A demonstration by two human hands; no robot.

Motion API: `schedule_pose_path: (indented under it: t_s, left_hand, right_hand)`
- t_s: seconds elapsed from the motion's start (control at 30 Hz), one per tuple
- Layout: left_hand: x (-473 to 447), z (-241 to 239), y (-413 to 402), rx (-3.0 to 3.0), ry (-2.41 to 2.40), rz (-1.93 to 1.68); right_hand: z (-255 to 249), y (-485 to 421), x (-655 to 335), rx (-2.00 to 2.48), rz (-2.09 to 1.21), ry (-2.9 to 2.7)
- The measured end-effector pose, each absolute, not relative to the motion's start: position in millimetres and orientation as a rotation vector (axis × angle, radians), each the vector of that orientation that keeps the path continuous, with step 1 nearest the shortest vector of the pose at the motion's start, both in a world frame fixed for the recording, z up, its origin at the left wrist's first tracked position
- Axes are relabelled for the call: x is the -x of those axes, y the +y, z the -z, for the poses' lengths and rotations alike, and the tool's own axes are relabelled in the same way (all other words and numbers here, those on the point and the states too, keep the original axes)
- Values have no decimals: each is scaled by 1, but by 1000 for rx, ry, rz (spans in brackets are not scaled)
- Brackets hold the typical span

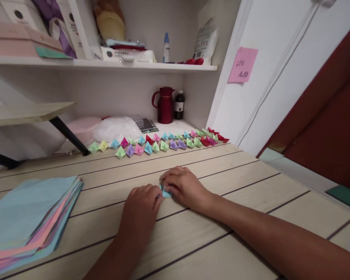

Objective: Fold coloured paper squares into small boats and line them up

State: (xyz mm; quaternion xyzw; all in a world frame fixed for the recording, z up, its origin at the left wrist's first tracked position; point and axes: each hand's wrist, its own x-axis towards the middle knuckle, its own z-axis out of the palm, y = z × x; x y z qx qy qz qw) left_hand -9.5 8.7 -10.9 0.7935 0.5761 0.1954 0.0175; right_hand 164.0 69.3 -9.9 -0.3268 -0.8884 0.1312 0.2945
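A small light-blue folded paper piece (pixel 165 191) lies on the pale wooden table (pixel 236 182), pinched between both hands. My left hand (pixel 142 204) is curled, its fingertips pressing the paper's left side. My right hand (pixel 185 186) covers the paper's right side with bent fingers. Most of the paper is hidden under the fingers.
Several small folded paper shapes (pixel 160 144) in many colours stand in rows at the table's far edge. A stack of coloured paper sheets (pixel 29 221) lies at the left. A red jug (pixel 165 104), a dark bottle (pixel 179 105) and a white bag (pixel 116 129) sit behind.
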Motion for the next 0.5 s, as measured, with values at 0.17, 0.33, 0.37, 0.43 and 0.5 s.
schedule_pose_path:
  t_s: [0.17,0.33,0.37,0.43,0.5]
  left_hand:
    - [19,8,7,-2249,1812,-704]
    - [19,7,5,-2095,1840,-734]
    - [18,7,5,-2062,1819,-748]
    - [16,8,4,-2011,1712,-767]
    - [14,8,2,-1984,1573,-772]
  right_hand:
    - [7,77,-177,917,-664,-2092]
    - [3,83,-188,1040,-840,-2064]
    - [3,83,-188,1036,-866,-2056]
    - [3,81,-187,1020,-897,-2042]
    - [4,80,-186,1014,-904,-2042]
